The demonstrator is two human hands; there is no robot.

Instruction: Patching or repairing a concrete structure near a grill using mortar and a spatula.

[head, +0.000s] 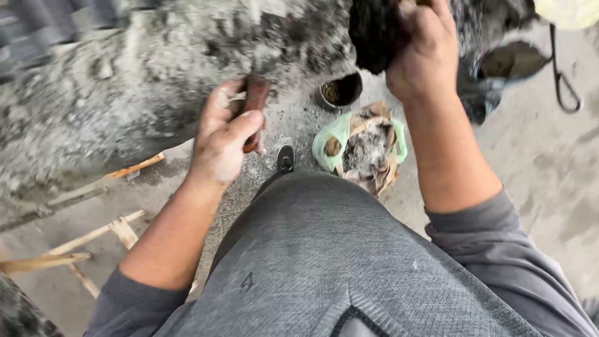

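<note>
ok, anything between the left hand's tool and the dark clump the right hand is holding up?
Nothing visible. The left hand grips a reddish-brown tool handle; the right hand holds the dark clump higher up. Between them lies only open air above the ash-covered ground.

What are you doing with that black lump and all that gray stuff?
A person in a gray sweater stands over a big gray, ashy mound. The left hand grips a reddish-brown wooden handle, and the right hand holds up a dark, crumbly clump. On the concrete floor below sit a green bag of dry husks and ash and a small dark pot.
</note>
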